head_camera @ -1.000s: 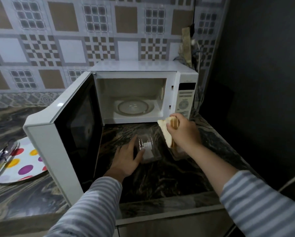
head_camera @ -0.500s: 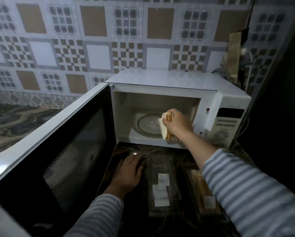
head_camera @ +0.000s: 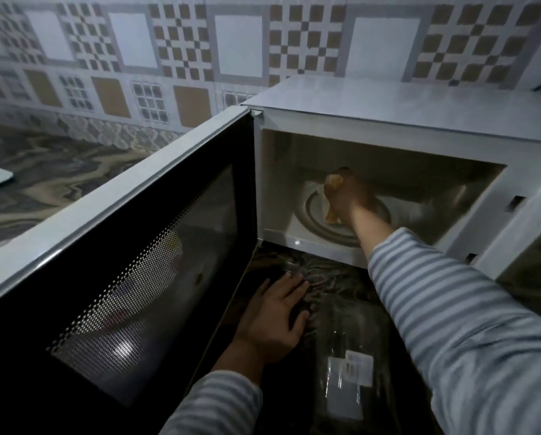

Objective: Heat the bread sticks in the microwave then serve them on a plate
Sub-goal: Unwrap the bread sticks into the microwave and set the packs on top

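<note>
Your right hand is inside the open microwave, its fingers curled around the bread sticks just above the glass turntable. Your left hand rests flat, fingers straight, on the table beside a clear plastic package.

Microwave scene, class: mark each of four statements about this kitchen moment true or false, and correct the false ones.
1. The microwave door is shut. False: it stands wide open.
2. The right hand holds bread sticks inside the microwave. True.
3. The left hand grips the door handle. False: it rests flat on the counter.
4. A clear plastic package lies on the counter beside the left hand. True.
</note>
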